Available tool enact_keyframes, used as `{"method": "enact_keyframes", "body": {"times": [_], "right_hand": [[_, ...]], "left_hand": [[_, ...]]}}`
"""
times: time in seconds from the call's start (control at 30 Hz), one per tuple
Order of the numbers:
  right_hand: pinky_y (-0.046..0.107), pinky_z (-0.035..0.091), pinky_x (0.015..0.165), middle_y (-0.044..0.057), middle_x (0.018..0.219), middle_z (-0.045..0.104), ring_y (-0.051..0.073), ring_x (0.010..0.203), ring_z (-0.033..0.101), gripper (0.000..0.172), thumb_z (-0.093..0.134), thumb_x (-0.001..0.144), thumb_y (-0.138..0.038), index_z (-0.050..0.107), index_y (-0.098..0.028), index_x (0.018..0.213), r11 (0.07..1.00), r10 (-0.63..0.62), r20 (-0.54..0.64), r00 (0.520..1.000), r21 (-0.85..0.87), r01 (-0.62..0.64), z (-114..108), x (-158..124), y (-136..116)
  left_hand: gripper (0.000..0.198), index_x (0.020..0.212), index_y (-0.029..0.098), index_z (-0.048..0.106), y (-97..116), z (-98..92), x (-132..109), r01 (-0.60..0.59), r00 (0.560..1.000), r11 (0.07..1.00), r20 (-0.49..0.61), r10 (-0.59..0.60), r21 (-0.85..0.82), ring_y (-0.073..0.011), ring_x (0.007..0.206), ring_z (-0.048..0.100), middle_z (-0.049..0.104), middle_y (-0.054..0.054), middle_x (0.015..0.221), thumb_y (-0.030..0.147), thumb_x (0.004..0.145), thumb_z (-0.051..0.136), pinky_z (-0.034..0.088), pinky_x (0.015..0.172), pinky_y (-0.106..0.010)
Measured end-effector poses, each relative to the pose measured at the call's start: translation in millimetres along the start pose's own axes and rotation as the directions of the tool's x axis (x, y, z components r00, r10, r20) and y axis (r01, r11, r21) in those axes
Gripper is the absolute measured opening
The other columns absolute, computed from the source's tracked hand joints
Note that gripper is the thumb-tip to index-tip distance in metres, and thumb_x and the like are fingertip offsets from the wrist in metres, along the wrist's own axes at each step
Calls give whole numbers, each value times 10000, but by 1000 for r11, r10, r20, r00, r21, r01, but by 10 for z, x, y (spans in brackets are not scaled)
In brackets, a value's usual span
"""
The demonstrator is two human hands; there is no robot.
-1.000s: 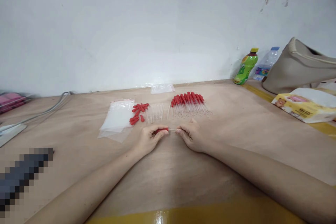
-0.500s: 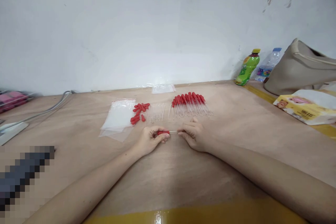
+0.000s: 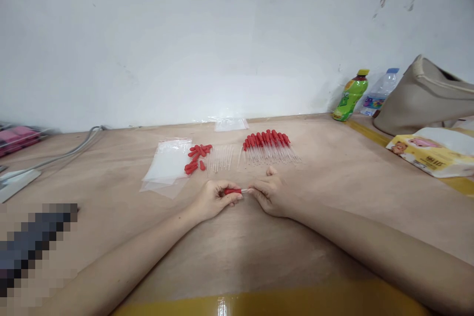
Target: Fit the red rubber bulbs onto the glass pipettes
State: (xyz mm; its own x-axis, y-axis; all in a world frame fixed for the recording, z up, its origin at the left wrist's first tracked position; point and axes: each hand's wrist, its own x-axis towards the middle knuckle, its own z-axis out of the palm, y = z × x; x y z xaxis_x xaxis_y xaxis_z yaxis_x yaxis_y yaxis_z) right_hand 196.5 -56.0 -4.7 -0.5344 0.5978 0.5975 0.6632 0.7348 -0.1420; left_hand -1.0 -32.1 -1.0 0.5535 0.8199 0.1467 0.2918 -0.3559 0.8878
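On table (image 3: 326, 173), left to right: plastic bags (image 3: 169, 162) | bulbs (image 3: 190, 168) | tubes (image 3: 221, 159) | droppers (image 3: 269, 139) | hands (image 3: 217, 199) before tubes, droppers

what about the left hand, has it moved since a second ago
Yes: judged against the loose red bulbs, the left hand has shifted slightly toward the person and a little rightward.

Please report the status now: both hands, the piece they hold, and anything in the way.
Left hand gripping red bulb. Right hand pinching thin clear tube at bulb's end. No obstruction seen between hands; loose red bulbs lie beyond.
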Motion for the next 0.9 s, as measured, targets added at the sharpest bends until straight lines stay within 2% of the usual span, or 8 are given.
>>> {"method": "enact_keyframes", "body": {"times": [0.27, 0.53, 0.67, 0.77, 0.83, 0.9], "right_hand": [[288, 227, 646, -7, 555, 591, 79, 464, 370, 334, 354, 877, -254, 551, -160, 624, 995, 101, 72, 992, 1, -101, 40, 18, -41], [273, 257, 668, -50, 510, 546, 61, 445, 367, 346, 355, 883, -261, 535, -172, 600, 962, 224, 185, 957, 118, -248, 23, 81, -76], [273, 284, 681, -44, 518, 542, 75, 486, 412, 336, 354, 885, -271, 547, -178, 625, 946, 255, 249, 934, 134, -294, -38, 116, -92], [273, 300, 659, -24, 536, 535, 91, 515, 417, 318, 367, 879, -279, 523, -172, 623, 963, 236, 256, 937, 68, -261, -89, 108, -73], [264, 312, 628, -6, 579, 549, 101, 539, 434, 292, 378, 873, -282, 512, -170, 639, 961, 246, 246, 938, 62, -268, -119, 95, -19], [248, 327, 587, 13, 638, 571, 111, 572, 468, 259, 375, 870, -285, 510, -170, 682, 932, 308, 232, 923, 124, -342, -149, 93, 80]], "left_hand": [[276, 871, 109, 648, -6, -7, -4, -21, 1000, 998, 3, 21, 65, -103, 527, 561, 633, -37, 631, 342, 732, 598, 473, 523, -214], [247, 871, 125, 645, 22, -17, 0, -40, 999, 994, 16, 38, 107, -104, 538, 552, 636, -32, 648, 327, 741, 586, 458, 519, -209], [245, 877, 126, 642, 9, -17, 16, -8, 1000, 997, 31, 6, 82, -100, 543, 549, 624, -26, 639, 324, 747, 579, 446, 513, -200], [268, 889, 127, 631, -7, -32, 34, -7, 1000, 998, 18, 6, 65, -115, 635, 575, 643, -43, 737, 329, 712, 618, 464, 588, -218], [341, 949, 129, 606, -14, -53, 48, 9, 1000, 999, 9, -9, 31, -120, 676, 581, 641, -49, 793, 331, 679, 652, 471, 629, -236], [429, 1023, 133, 565, -18, -76, 64, 38, 999, 999, 4, -38, -31, -111, 673, 577, 625, -46, 821, 328, 656, 672, 472, 636, -243]]}}
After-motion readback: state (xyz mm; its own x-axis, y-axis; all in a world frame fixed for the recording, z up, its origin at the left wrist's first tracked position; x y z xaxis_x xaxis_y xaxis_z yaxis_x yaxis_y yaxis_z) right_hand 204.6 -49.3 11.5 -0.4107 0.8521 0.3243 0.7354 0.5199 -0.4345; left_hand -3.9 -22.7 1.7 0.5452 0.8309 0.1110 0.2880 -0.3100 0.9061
